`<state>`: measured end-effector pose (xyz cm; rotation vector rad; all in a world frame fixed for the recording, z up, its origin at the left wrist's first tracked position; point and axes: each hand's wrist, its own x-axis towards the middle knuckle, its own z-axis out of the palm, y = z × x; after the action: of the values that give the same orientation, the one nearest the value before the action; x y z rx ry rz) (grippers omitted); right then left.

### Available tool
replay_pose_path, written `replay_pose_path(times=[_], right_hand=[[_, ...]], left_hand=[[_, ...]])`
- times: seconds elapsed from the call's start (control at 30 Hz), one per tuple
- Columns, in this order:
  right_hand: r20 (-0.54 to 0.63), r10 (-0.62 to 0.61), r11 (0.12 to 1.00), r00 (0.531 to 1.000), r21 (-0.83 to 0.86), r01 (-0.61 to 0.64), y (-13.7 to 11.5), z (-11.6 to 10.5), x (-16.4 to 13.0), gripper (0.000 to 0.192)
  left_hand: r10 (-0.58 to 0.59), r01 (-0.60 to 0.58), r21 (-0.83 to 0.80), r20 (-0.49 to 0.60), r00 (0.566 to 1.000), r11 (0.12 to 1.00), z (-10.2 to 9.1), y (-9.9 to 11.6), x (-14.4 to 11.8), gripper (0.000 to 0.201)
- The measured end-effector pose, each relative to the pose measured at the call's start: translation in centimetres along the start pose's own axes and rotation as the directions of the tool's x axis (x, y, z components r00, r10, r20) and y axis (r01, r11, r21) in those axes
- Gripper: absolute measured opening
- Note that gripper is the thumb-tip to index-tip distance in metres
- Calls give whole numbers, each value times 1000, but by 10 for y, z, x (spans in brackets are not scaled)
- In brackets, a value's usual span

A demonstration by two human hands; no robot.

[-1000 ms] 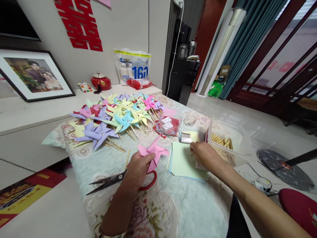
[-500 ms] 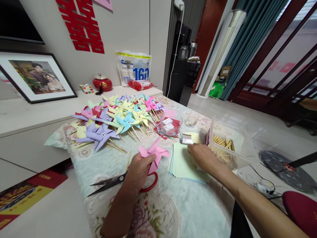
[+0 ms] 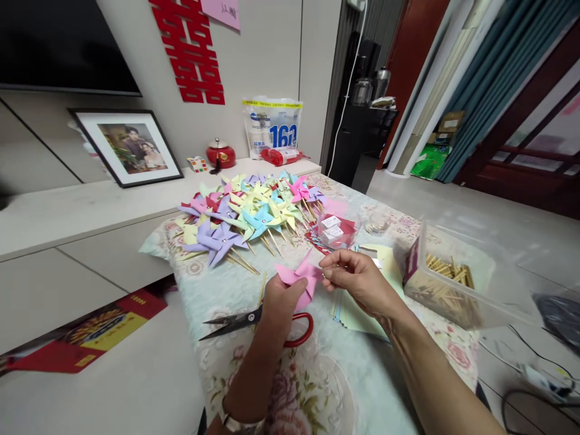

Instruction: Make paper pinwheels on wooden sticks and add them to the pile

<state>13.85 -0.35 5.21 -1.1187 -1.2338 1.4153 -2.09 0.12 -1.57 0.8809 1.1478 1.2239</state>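
Pink paper pinwheel (image 3: 299, 272) held above the tabletop (image 3: 367, 368)

Well in from the left edge, the left hand (image 3: 281, 299) clamps its folds; the right hand (image 3: 356, 275) pinches a tiny shiny piece (image 3: 323, 275) beside one blade. Light, probably easily creased; best held at the gathered centre.

Shiny silvery left-wrist band (image 3: 241, 425)

Table with floral cloth (image 3: 362, 371): pinwheels (image 3: 263, 211) heaped far side, scissors (image 3: 251, 317) blades apart, loose stick (image 3: 261, 290) near them, paper stack (image 3: 357, 315), clear tub of sticks (image 3: 437, 300) right, round clear container (image 3: 338, 234)
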Motion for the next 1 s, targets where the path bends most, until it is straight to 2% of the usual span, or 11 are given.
replay_pose_path(times=[0.1, 0.23, 0.3, 0.37, 0.43, 0.57, 0.8, 0.9, 1.0], right_hand=[[11, -54, 999, 998, -3, 54, 13, 7, 2, 20], [17, -167, 971, 986, -172, 168, 30, 10, -3, 16], [27, -265, 909, 964, -328, 259, 35, 12, -7, 13], [60, -363, 809, 930, -475, 347, 37, 13, -10, 13], [89, -424, 727, 901, -560, 398, 37, 14, -11, 16], [93, -489, 660, 867, -611, 438, 39, 13, -11, 16], [102, -571, 555, 815, -683, 474, 39, 11, -8, 9], [98, -583, 532, 807, -705, 470, 39, 11, -8, 10], [107, -566, 549, 817, -691, 470, 39, 10, -9, 13]], left_hand=[[52, -43, 144, -53, 997, 989, -1, 1, 0, 21], [77, -63, 233, -48, 996, 971, 3, 6, -4, 18], [61, -54, 218, -25, 998, 974, 6, 10, -6, 16], [44, -41, 179, -11, 999, 983, 9, 13, -9, 15], [23, -22, 119, -3, 1000, 993, 12, 15, -11, 16], [-19, 19, 31, 18, 1000, 999, 13, 12, -11, 17], [-14, 16, -40, 49, 999, 999, 12, 6, -7, 18], [-23, 23, -16, 21, 1000, 1000, 11, 5, -7, 20], [-3, 3, 5, 8, 1000, 1000, 10, 4, -6, 20]])
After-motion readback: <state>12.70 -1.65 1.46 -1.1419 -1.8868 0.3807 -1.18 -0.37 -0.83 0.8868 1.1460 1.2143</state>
